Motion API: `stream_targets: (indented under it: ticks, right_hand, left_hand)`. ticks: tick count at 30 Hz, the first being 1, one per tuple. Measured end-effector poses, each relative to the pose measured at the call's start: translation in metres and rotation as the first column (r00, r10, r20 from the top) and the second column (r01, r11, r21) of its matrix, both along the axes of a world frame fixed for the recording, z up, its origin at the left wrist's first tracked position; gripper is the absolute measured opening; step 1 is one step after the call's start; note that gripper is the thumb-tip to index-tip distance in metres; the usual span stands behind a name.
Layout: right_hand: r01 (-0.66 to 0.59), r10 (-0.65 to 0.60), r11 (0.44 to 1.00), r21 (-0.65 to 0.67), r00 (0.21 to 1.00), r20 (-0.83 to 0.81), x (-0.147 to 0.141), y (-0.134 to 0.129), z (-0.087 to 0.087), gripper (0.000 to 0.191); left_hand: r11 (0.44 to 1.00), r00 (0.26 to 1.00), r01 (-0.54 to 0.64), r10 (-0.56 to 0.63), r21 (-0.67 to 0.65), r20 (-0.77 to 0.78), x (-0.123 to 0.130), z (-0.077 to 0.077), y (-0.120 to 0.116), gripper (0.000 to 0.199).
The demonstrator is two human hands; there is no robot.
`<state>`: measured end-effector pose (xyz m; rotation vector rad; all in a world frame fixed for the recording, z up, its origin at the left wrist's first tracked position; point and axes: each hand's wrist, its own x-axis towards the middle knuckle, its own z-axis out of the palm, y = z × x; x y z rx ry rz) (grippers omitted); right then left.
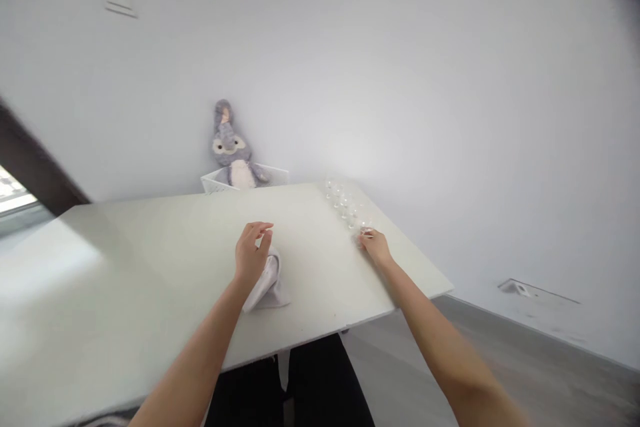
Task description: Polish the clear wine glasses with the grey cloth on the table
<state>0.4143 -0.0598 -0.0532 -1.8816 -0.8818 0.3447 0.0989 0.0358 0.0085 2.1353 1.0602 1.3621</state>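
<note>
My right hand (376, 245) is closed around the nearest of several small clear glasses (351, 217), which stand in a slanting row along the right side of the white table. My fingers hide most of that glass. Above the middle of the table hovers my left hand (251, 251), its fingers bent and apart, with nothing between them. A crumpled pale cloth (271, 285) lies just beneath and beside it.
A grey plush rabbit (235, 150) sits in a white basket (213, 181) at the table's (165, 267) far edge, against the wall. The table's right corner is close to my right forearm. A dark window frame (35, 153) stands at left.
</note>
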Motion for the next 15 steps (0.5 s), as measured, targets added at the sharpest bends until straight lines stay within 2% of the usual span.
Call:
stream_targets:
  ticks: [2,4,6,8,11,12,13,15]
  right_hand:
    - [0.038,-0.039,0.999,0.018,0.997,0.065,-0.003,-0.015,0.000,0.035]
    - [0.043,-0.053,0.997,0.063,0.982,0.182,-0.012,-0.030,0.002,0.034]
    - [-0.075,0.044,0.993,0.096,0.954,0.296,-0.032,-0.037,0.004,0.030]
    - [-0.270,0.222,0.959,0.088,0.906,0.361,-0.061,-0.033,0.008,0.026]
    - [-0.544,0.472,0.839,0.018,0.744,0.474,-0.113,-0.005,0.012,0.034]
    - [-0.634,0.551,0.771,-0.058,0.619,0.561,-0.128,0.008,0.012,0.040]
    - [-0.667,0.581,0.735,-0.123,0.525,0.622,-0.142,0.021,0.012,0.046]
    - [-0.693,0.629,0.681,-0.236,0.389,0.674,-0.163,0.045,0.012,0.050]
  left_hand:
    - [0.999,0.998,-0.034,0.033,-0.027,-0.054,-0.020,0.001,-0.013,0.024]
    - [0.996,0.990,-0.062,0.053,-0.059,-0.132,-0.040,-0.007,-0.031,0.020]
    - [0.993,0.955,-0.069,0.038,-0.094,-0.293,-0.054,-0.022,-0.051,0.022]
    - [0.993,0.892,-0.070,0.021,-0.092,-0.451,-0.061,-0.039,-0.068,0.035]
    - [0.995,0.836,-0.092,0.052,-0.048,-0.546,-0.060,-0.058,-0.081,0.037]
    - [0.993,0.835,-0.106,0.066,-0.043,-0.547,-0.059,-0.061,-0.082,0.034]
    - [0.992,0.841,-0.114,0.070,-0.050,-0.537,-0.059,-0.063,-0.081,0.031]
    - [0.990,0.871,-0.110,0.052,-0.090,-0.489,-0.059,-0.063,-0.077,0.027]
